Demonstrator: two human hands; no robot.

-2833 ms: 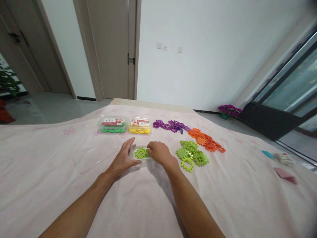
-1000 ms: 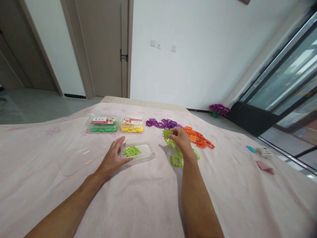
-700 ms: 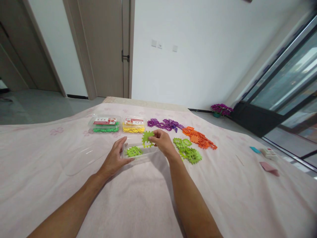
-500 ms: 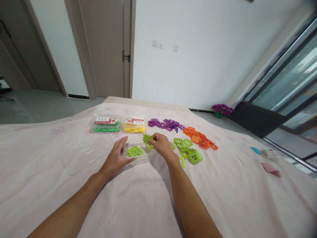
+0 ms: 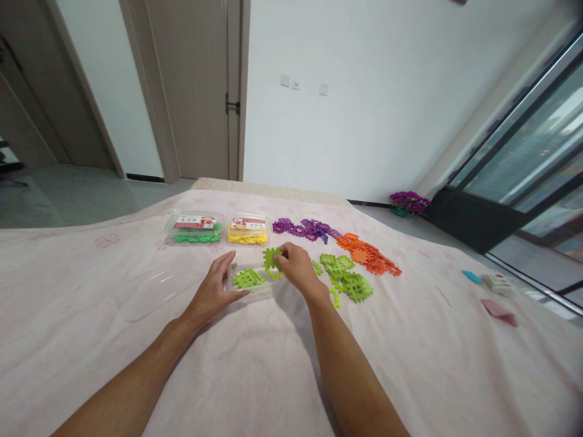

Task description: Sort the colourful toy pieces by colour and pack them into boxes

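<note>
A clear plastic tray [image 5: 259, 290] lies on the pink cloth with a light green lattice piece [image 5: 248, 278] inside it. My left hand [image 5: 214, 290] rests against the tray's left side, fingers curved round its edge. My right hand [image 5: 295, 266] pinches another light green lattice piece [image 5: 271, 259] and holds it tilted over the tray's right half. A pile of light green pieces [image 5: 348, 279] lies just right of that hand.
At the back stand two closed clear boxes, one with dark green pieces [image 5: 195, 229] and one with yellow pieces [image 5: 248, 230]. Purple pieces [image 5: 304, 229] and orange pieces [image 5: 368, 255] lie beyond the green pile. A clear lid [image 5: 152, 290] lies left. Small items [image 5: 495, 291] sit far right.
My right hand went to the green pile, picked up a lattice piece and carried it left to above the tray. My left hand stayed on the tray.
</note>
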